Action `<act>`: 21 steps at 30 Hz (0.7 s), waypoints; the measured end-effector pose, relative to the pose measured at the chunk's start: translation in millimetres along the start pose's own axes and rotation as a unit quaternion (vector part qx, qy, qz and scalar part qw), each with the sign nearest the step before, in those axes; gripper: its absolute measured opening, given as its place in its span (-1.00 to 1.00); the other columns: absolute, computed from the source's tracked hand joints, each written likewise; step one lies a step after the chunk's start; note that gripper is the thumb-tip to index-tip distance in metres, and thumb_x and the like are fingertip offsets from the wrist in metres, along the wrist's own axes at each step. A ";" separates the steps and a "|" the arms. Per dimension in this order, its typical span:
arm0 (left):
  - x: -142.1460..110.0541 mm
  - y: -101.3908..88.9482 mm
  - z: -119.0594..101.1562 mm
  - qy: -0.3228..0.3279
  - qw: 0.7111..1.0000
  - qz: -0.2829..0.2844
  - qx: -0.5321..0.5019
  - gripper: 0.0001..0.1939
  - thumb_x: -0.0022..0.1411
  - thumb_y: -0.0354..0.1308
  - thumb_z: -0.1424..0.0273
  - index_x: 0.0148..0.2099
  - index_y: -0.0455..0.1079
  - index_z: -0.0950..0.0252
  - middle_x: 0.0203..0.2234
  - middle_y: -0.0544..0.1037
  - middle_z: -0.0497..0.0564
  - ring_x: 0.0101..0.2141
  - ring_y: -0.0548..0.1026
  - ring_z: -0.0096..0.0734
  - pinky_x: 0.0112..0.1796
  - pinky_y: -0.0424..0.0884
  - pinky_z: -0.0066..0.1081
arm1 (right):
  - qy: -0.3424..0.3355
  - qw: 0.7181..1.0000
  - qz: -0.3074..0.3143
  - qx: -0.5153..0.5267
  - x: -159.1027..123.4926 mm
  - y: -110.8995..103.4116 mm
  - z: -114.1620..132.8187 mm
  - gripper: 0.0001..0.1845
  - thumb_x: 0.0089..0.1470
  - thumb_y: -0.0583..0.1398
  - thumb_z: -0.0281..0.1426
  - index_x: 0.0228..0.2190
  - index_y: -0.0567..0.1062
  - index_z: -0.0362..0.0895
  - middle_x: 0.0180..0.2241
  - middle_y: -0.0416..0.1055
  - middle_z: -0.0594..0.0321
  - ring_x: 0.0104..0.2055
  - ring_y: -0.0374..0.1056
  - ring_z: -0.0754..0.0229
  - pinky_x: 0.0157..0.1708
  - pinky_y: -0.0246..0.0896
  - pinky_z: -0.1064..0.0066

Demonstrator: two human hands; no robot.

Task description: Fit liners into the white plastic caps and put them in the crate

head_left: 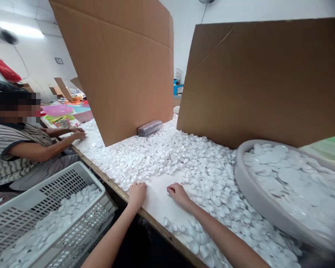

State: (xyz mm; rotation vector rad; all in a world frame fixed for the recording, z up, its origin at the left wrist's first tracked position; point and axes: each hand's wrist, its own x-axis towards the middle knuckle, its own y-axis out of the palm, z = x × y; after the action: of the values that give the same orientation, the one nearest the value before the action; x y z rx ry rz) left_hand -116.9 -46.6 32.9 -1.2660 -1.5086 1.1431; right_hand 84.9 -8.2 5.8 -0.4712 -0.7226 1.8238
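Observation:
A thick layer of small, round, shiny white plastic pieces [156,156] covers much of the white tabletop [158,195]. At the near edge of this pile my left hand [137,193] rests with its fingers curled down; what lies under them is hidden. To its right, above the white surface, my right hand [178,193] has thumb and fingers pinched together. Whatever sits in that pinch is too small to make out. More of the white pieces lie under and beside my right forearm.
Two tall cardboard sheets [128,67] stand across the table, with a clear plastic box [150,128] at the left one's foot. A large grey tub [248,186] of white pieces is at right. Lower left, a grey crate [80,167] holds more. A co-worker [22,145] sits at left.

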 end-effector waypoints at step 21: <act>15.3 43.7 -75.8 0.062 0.987 0.074 -0.130 -0.75 0.16 -0.19 0.33 -0.34 0.26 0.33 -0.43 0.37 0.03 -0.37 0.32 -0.41 -0.36 0.15 -0.46 | 0.230 0.944 0.046 0.231 -9.5 0.0 6.3 -0.87 -0.10 0.11 -0.42 -0.47 0.39 -0.25 -0.75 0.28 0.33 -0.69 0.25 0.35 -0.70 0.15 0.58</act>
State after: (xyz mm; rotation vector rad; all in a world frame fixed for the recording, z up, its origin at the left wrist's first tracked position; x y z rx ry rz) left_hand -36.1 -18.7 8.8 -1.6203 -1.5259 0.9610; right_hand 84.3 -18.6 10.3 -0.5918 0.0529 1.8006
